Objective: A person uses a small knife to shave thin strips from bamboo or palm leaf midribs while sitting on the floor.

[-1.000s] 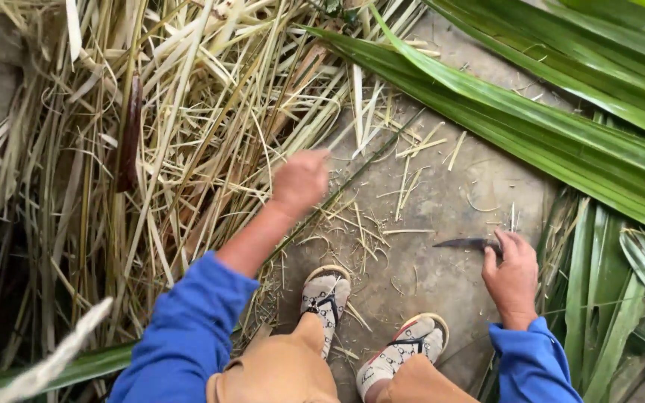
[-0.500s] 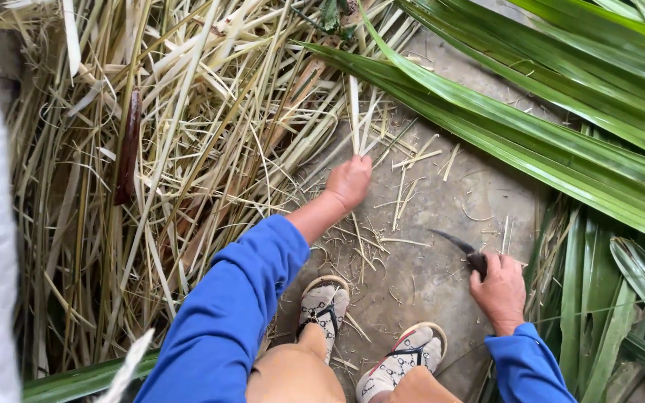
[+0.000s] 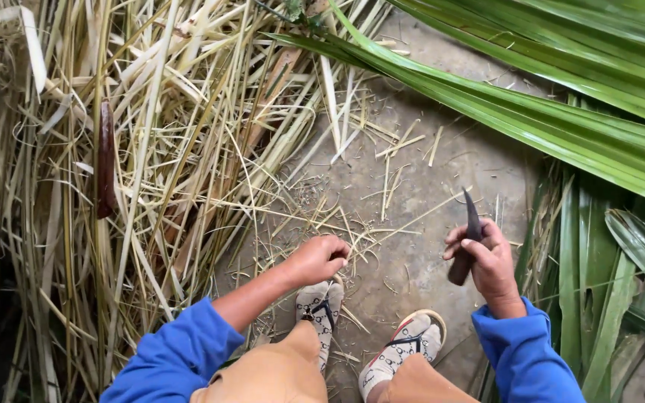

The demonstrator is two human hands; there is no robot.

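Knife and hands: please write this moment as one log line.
right hand: grip on knife, blade up | left hand: closed on dry strips | ground: concrete

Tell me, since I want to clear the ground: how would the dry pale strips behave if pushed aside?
The dry strips look thin and long, so probably light and bendy. They lie crisscrossed, so they would likely drag along as a tangled mat. The short bits near the left hand may scatter.
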